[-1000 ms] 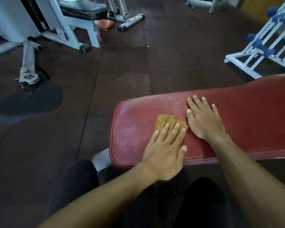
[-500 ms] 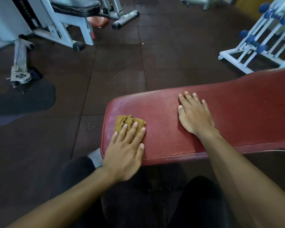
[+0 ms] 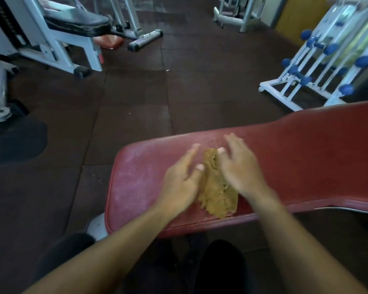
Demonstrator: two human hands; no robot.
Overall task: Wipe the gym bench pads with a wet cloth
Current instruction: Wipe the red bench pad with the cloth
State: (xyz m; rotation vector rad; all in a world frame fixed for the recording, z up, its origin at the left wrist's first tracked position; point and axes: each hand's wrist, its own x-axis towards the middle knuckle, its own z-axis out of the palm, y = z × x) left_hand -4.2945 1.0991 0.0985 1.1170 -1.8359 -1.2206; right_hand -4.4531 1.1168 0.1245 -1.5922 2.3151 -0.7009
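Note:
A red bench pad (image 3: 306,158) runs from the lower middle to the right edge, its left end speckled with moisture. On it lies a crumpled brown cloth (image 3: 218,194), spread out between my two hands. My left hand (image 3: 182,181) lies at the cloth's left edge with straight fingers. My right hand (image 3: 239,164) covers the cloth's upper right part, fingers extended. Both hands are motion-blurred, so whether either one pinches the cloth is unclear.
Dark rubber floor tiles (image 3: 136,102) surround the bench. A white machine with a black seat pad (image 3: 77,22) stands at the upper left. A white rack with blue knobs (image 3: 319,60) stands at the upper right. My dark-clad knees sit below the bench.
The cloth has gone from under my left palm near the pad's left end to the middle, now spread out larger. My right hand has left its flat rest and moved onto the cloth.

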